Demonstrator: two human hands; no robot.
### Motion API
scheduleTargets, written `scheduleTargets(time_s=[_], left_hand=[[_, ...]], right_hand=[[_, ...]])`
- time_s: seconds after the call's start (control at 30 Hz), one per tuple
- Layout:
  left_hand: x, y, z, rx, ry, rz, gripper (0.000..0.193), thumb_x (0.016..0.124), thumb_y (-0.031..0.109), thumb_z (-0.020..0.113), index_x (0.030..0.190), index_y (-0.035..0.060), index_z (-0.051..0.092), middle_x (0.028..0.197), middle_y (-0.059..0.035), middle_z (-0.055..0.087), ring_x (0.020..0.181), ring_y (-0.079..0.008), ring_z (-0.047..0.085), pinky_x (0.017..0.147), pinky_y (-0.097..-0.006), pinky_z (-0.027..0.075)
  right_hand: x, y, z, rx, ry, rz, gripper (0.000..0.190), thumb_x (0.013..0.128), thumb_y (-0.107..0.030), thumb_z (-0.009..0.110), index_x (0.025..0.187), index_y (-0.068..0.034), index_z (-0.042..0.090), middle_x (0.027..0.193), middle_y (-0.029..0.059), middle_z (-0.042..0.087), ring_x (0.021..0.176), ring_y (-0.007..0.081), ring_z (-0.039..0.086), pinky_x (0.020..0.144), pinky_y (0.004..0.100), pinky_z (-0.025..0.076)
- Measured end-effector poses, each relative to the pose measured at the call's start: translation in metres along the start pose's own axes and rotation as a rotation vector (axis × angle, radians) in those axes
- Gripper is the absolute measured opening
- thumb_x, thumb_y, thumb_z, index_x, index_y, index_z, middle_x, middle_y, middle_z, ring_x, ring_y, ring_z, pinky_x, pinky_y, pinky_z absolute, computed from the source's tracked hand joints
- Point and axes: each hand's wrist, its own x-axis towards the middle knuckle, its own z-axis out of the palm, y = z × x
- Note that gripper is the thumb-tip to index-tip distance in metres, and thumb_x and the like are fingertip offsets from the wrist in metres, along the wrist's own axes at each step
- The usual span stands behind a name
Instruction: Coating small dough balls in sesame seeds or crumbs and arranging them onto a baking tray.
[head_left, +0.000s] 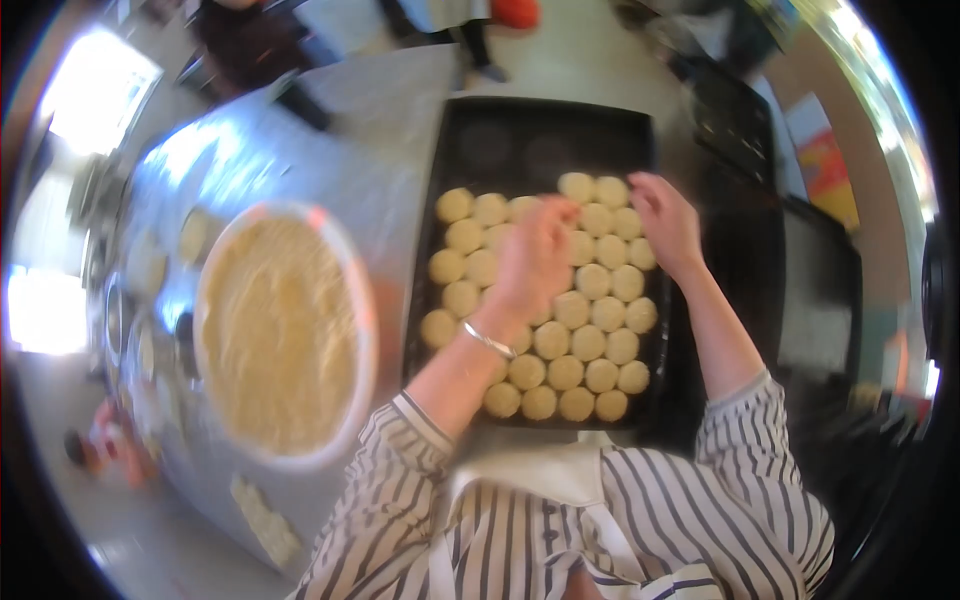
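A black baking tray (540, 124) lies before me, much of it covered with close rows of round, pale dough pieces (589, 343). My left hand (536, 251), a silver bangle on its wrist, is over the upper middle of these rows with its fingers curled; whether it holds a piece is hidden. My right hand (664, 217) is at the tray's right edge, fingertips beside the rounds of the top rows; its grip is unclear. Left of the tray stands a large round tub (364, 322) filled with a pale yellow, crumbly mass.
The metal table (360, 135) extends left, with flattened dough pieces (196, 236) beyond the tub and a dough strip (262, 521) near its lower edge. Dark trays (731, 120) are at the right. Other people stand beyond the table, and one person (112, 446) is at far left.
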Motion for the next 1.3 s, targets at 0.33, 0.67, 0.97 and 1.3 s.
scheduleTargets(time_s=[0.33, 0.67, 0.97, 1.3], left_hand=[[-0.299, 0.012, -0.198, -0.015, -0.323, -0.207, 0.027, 0.095, 0.009, 0.060, 0.121, 0.0047, 0.066, 0.109, -0.0142, 0.072, 0.102, -0.0330, 0.068, 0.088, -0.0409, 0.054], [-0.611, -0.042, -0.310, -0.011, 1.325, -0.728, 0.023, 0.099, 0.011, 0.062, 0.121, 0.0083, 0.069, 0.111, -0.0032, 0.070, 0.094, -0.0096, 0.065, 0.077, -0.0254, 0.055], [-0.773, -0.055, -0.398, -0.533, 2.009, -0.721, 0.039, 0.100, 0.017, 0.063, 0.135, 0.0019, 0.059, 0.120, -0.0058, 0.068, 0.092, -0.0102, 0.066, 0.067, -0.0231, 0.053], [-0.779, -0.073, -0.444, -0.325, 1.809, -0.894, 0.048, 0.090, 0.022, 0.079, 0.129, -0.0019, 0.061, 0.103, -0.0048, 0.068, 0.085, -0.0103, 0.061, 0.073, -0.0258, 0.052]], right_hand=[[-0.190, -0.172, 0.091, 0.271, -0.903, -0.023, 0.018, 0.093, -0.006, 0.066, 0.110, -0.001, 0.070, 0.088, 0.0065, 0.070, 0.078, 0.0131, 0.067, 0.071, 0.0275, 0.054], [-0.302, -0.395, 0.241, 0.269, -1.503, -0.585, 0.021, 0.100, -0.008, 0.059, 0.117, 0.000, 0.069, 0.096, 0.0120, 0.076, 0.086, 0.0190, 0.074, 0.076, 0.0308, 0.057], [-0.372, -0.518, 0.469, 0.351, -1.548, -0.441, 0.044, 0.106, -0.029, 0.051, 0.140, -0.001, 0.057, 0.127, 0.0108, 0.069, 0.111, 0.0204, 0.067, 0.089, 0.0337, 0.053], [-0.433, -0.612, 0.523, -0.054, -1.565, -0.392, 0.035, 0.083, -0.028, 0.075, 0.105, -0.001, 0.072, 0.105, 0.0133, 0.073, 0.098, 0.0214, 0.069, 0.084, 0.0375, 0.055]])
